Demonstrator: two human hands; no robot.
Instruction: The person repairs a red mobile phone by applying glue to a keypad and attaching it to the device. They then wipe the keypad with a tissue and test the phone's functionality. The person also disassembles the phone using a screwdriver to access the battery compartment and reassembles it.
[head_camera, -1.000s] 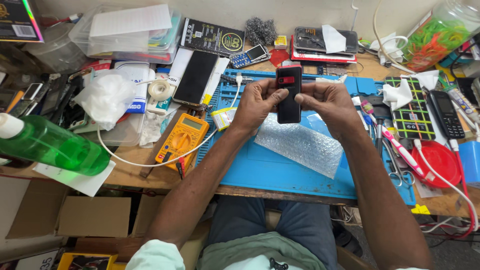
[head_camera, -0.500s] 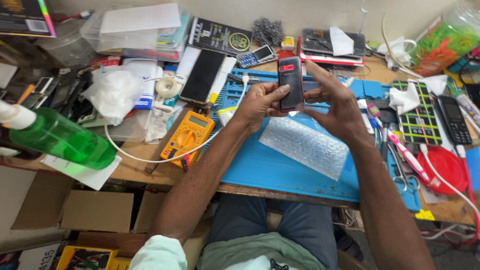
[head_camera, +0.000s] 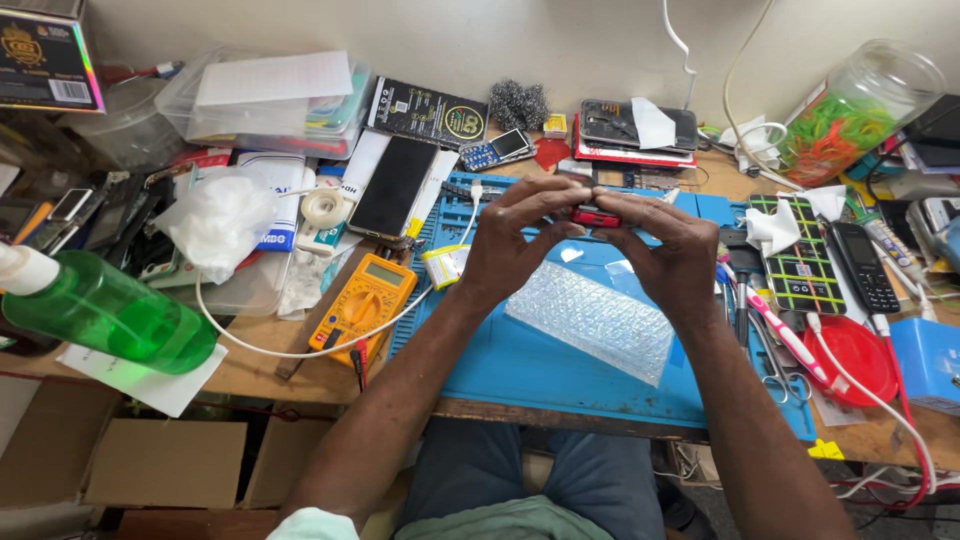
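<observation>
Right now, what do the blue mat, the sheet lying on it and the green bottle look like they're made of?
Mat: probably silicone or rubber, matte blue with moulded compartments. Sheet: clear plastic bubble wrap, rows of small bubbles visible. Bottle: translucent glossy green plastic, likely, with a white cap.

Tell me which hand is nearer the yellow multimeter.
Left. The left hand grips the red phone just right of the yellow multimeter; the right hand sits farther right, beyond it.

Matt blue rubbery mat (head_camera: 560, 380), clear plastic bubble wrap (head_camera: 590, 320)
</observation>
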